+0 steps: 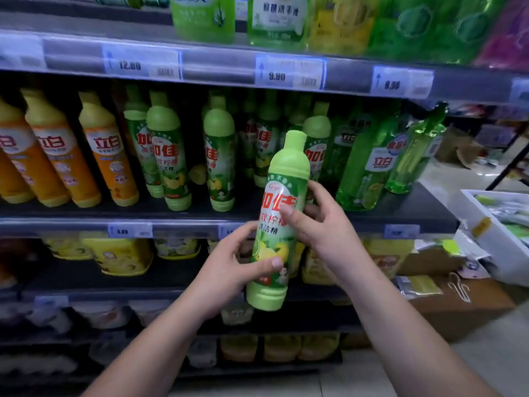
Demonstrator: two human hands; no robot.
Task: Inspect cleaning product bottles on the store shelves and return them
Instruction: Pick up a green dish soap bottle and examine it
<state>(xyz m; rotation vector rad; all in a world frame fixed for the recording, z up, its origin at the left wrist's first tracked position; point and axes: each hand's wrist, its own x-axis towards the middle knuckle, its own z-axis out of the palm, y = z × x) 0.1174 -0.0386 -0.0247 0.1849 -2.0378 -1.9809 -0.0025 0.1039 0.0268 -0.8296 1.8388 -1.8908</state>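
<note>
A light green dish soap bottle (282, 202) with a red-lettered lemon label is held upright in front of the shelves, slightly tilted, its label facing me. My left hand (232, 263) grips its lower part, thumb across the label. My right hand (320, 227) holds its middle from the right, thumb on the red letters and fingers behind. Matching green bottles (219, 156) stand on the middle shelf (86, 222) behind it.
Orange and yellow bottles (108, 150) fill the shelf's left; clear green bottles (369, 167) lean at its right end. Refill pouches (274, 21) stand on the upper shelf, yellow packs (120, 255) below. A white bin (486, 233) and a cardboard box (458, 308) sit at the right.
</note>
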